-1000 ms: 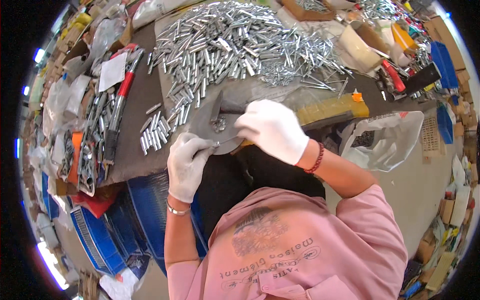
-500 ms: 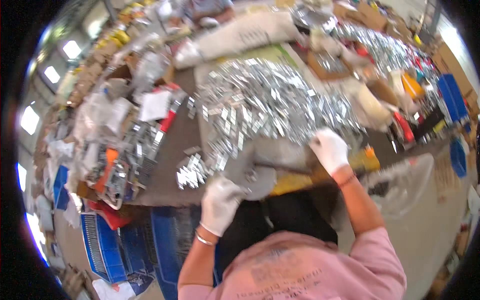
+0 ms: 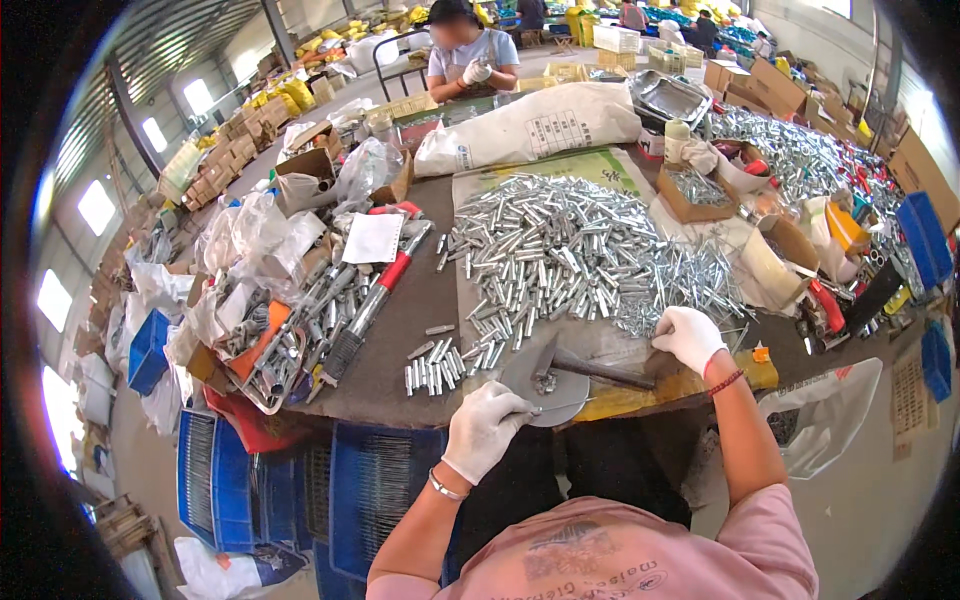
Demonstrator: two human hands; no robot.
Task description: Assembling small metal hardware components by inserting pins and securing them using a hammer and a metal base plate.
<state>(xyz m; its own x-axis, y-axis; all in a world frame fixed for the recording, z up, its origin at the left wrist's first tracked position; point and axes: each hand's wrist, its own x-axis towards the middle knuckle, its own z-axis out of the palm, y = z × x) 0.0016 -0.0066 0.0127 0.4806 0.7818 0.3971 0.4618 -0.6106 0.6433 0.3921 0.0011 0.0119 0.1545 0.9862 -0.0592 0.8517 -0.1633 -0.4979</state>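
Near the right hand (image 3: 692, 340), heaped metal pins (image 3: 690, 283), hammer (image 3: 606, 370) overlapping grey disc (image 3: 571, 388)

Left hand (image 3: 488, 428) pinching a rod (image 3: 565, 404) over the disc (image 3: 520, 375), hammer (image 3: 605, 369) lying partly on it. Right hand (image 3: 688, 340) reaching beside the pins (image 3: 690, 285). Co-worker (image 3: 475, 52) opposite holding gloved hands together.

A wide fisheye sits on the wearer's head, above and behind the left hand (image 3: 490, 430) and the right hand (image 3: 690, 340), near enough to take in both forearms (image 3: 750, 440); it tilts down over the counter (image 3: 395, 325), facing forward past both hands toward a co-worker (image 3: 475, 60).
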